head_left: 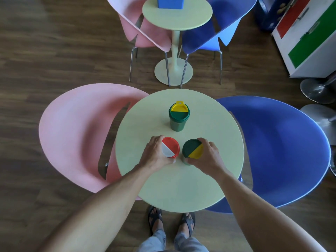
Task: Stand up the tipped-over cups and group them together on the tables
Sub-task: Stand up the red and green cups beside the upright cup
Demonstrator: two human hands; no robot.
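On the round pale-green table (181,186) stand three lidded cups. My left hand (154,153) grips the cup with the red and white lid (171,146), which stands upright. Right beside it, my right hand (209,155) grips the cup with the green and yellow lid (192,149), also upright; their lids almost touch. A third green cup (179,115) with a yellow flip lid stands upright alone, farther back on the table. The bodies of the two held cups are mostly hidden under their lids and my fingers.
A pink chair (76,135) stands at the table's left and a blue chair (280,150) at its right. Beyond is a second round table (177,19) with a blue box (170,2), flanked by two more chairs. A cabinet (309,37) is at the far right.
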